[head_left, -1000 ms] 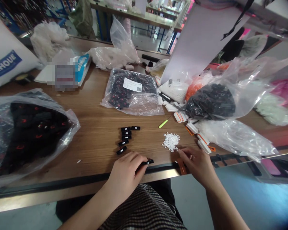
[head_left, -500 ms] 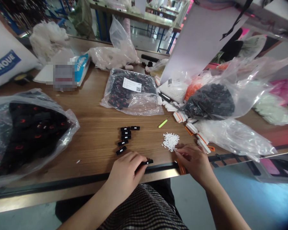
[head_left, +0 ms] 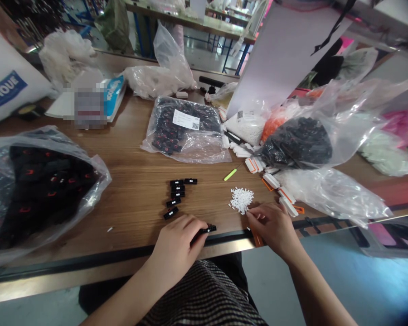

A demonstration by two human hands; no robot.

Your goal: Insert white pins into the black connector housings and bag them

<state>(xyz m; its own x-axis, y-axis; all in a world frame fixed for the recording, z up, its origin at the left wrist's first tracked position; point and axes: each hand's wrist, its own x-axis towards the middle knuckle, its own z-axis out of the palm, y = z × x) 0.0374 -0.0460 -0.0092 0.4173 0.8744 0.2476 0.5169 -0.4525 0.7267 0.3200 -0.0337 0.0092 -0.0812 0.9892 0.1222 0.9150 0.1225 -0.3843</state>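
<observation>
My left hand (head_left: 179, 242) rests at the table's front edge, fingers closed on a small black rectangular part (head_left: 208, 229). Just beyond it, several more black parts (head_left: 177, 194) lie in a short column on the wood. My right hand (head_left: 271, 226) is at the near edge of a small heap of tiny white pieces (head_left: 241, 199), its fingertips pinched together beside the heap; what they hold is too small to make out. An orange piece (head_left: 256, 238) lies under that hand at the table edge.
A big clear bag of black parts (head_left: 37, 190) lies at the left. A labelled bag of black parts (head_left: 187, 129) sits mid-table. More plastic bags (head_left: 302, 140) and white-and-orange clips (head_left: 279, 188) crowd the right. A green stick (head_left: 230, 174) lies near the heap.
My right hand has slid a little left and forward, up to the heap of white pieces. My left hand has stayed put on the black part.
</observation>
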